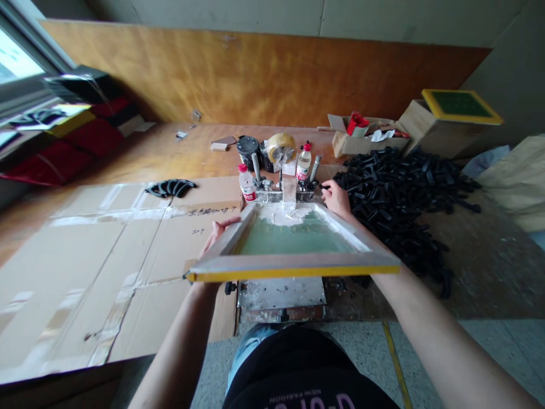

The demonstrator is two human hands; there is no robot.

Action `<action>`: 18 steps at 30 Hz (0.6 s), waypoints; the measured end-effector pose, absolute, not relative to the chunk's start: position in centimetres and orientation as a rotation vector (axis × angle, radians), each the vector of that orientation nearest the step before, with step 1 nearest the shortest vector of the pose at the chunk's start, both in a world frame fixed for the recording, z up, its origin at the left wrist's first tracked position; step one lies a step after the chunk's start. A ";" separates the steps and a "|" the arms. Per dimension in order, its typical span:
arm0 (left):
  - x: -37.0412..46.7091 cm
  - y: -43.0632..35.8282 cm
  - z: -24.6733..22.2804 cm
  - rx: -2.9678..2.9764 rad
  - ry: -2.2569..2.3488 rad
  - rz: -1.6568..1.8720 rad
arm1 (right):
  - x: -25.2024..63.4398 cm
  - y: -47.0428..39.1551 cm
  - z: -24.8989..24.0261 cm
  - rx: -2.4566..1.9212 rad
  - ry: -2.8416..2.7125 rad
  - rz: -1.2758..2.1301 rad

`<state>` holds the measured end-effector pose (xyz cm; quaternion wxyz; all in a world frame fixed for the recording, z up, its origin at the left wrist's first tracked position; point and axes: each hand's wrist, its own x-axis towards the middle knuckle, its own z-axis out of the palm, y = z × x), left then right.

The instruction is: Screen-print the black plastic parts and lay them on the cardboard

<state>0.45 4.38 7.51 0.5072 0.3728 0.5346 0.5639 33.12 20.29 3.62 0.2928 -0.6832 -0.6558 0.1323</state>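
Observation:
A screen-printing frame point(293, 262), with green mesh and a yellow front edge, is held up at a tilt above a metal base plate point(283, 294). White ink point(283, 216) lies at its far end. My left hand point(218, 232) grips the frame's left side, its palm partly hidden. Beyond the right side, my right hand point(337, 199) is closed, fingertips on a small black piece point(325, 186) beside the metal hinge clamp point(266, 196); whether this is a loose part or a knob is unclear.
A heap of black plastic parts point(392, 193) lies right. Several curved black parts point(170, 188) rest on flattened cardboard point(106, 244) at left. Two red-capped bottles point(247, 184), a black tub point(247, 149) and a tape roll point(281, 146) stand behind the clamp. An open carton point(368, 139) stands back right.

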 end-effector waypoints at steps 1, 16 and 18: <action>0.9 5.4 8.1 0.914 1.236 1.444 | 33.9 19.6 2.6 -1.852 -1.690 0.391; 8.6 -1.7 -0.2 0.493 1.282 0.992 | 23.8 6.0 0.4 -1.147 -2.554 0.367; 7.9 -2.7 -1.2 0.439 1.363 1.115 | 21.3 3.9 0.5 -0.988 -2.600 0.340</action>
